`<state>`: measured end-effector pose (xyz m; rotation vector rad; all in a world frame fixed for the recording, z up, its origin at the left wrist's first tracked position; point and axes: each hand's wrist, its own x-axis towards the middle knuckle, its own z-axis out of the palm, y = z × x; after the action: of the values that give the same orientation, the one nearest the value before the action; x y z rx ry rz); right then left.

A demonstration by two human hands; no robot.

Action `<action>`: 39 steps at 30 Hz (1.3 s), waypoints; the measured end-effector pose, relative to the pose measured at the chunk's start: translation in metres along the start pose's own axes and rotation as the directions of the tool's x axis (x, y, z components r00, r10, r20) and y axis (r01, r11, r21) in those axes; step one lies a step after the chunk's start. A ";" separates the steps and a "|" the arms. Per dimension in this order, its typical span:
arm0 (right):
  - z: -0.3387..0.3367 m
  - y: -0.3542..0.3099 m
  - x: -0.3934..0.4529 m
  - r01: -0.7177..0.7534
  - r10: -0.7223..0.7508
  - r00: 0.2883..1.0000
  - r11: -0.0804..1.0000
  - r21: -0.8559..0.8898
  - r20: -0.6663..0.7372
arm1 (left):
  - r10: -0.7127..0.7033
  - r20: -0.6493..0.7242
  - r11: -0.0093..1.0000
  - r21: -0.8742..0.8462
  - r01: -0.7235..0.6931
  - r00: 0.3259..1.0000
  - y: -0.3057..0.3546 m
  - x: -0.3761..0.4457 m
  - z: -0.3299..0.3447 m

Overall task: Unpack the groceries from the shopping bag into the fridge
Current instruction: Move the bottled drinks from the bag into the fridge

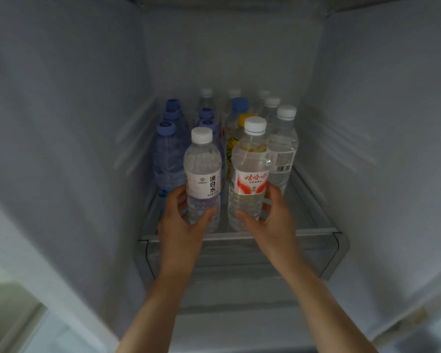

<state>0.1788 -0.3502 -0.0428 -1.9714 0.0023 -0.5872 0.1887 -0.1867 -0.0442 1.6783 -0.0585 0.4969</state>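
Inside the open fridge, my left hand (182,220) grips the lower part of a clear water bottle with a white label and white cap (202,174). My right hand (270,215) grips the lower part of a clear water bottle with a red and white label (248,174). Both bottles stand upright at the front of the glass shelf (313,231). Behind them stand several more bottles: blue-capped ones (166,154) on the left, a yellow-labelled one (233,146) in the middle, white-capped ones (283,146) on the right. The shopping bag is not in view.
The fridge's white side walls (69,123) close in left and right, with shelf rails along them. A clear drawer front (239,261) sits below the shelf. The shelf's right front corner holds no bottle.
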 end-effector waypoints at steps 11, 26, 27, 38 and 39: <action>-0.012 -0.007 -0.040 -0.034 0.034 0.998 0.999 0.003 -0.057 | 0.000 -0.108 0.980 0.198 0.022 0.994 -0.001 -0.054 -0.014; -0.057 -0.026 -0.271 0.029 -0.039 0.998 0.984 -0.176 -0.050 | -0.016 0.119 0.949 0.314 -0.022 0.993 0.009 -0.262 -0.098; -0.061 -0.031 -0.291 0.012 -0.022 0.998 0.987 -0.162 -0.063 | -0.043 0.123 0.950 0.311 0.003 0.991 0.012 -0.278 -0.108; -0.121 -0.066 -0.450 -0.025 -0.001 0.988 0.986 -0.163 -0.156 | -0.071 0.231 0.936 0.353 -0.016 0.970 0.052 -0.423 -0.156; -0.127 -0.067 -0.458 -0.030 0.003 0.987 0.986 -0.162 -0.161 | -0.069 0.243 0.934 0.355 -0.023 0.968 0.055 -0.433 -0.156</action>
<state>-0.2921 -0.3105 -0.1251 -2.0755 0.1718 -0.7539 -0.2647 -0.1523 -0.1327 2.0912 -0.1414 0.2824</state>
